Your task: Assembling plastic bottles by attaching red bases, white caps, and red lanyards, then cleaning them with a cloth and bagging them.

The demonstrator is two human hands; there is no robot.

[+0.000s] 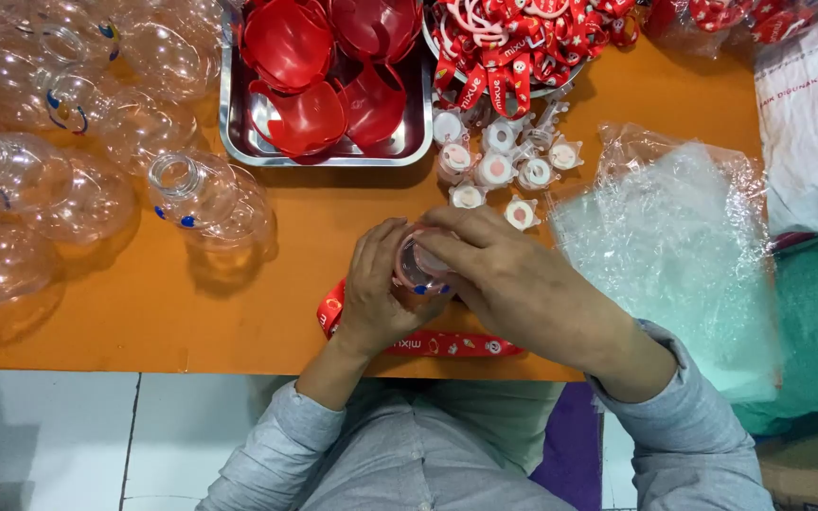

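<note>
bottle (419, 268): small, see-through, round top with a pink-white lid | held upright between your two hands, mostly hidden | strap (447, 343): red, flat on the orange table, under your hands

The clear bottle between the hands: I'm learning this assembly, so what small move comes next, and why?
Probably press the cap down: the right hand covers the clear bottle's mouth while the left hand steadies it, with the red strap underneath.

Bright, even overhead light, saturated colour, soft short shadows under the clear plastic bottles (203, 194) on the orange table (239, 293), glare on the steel tray (239, 132) rim and plastic bags (684, 237), sharp focus centrally, slight softness at edges.
</note>
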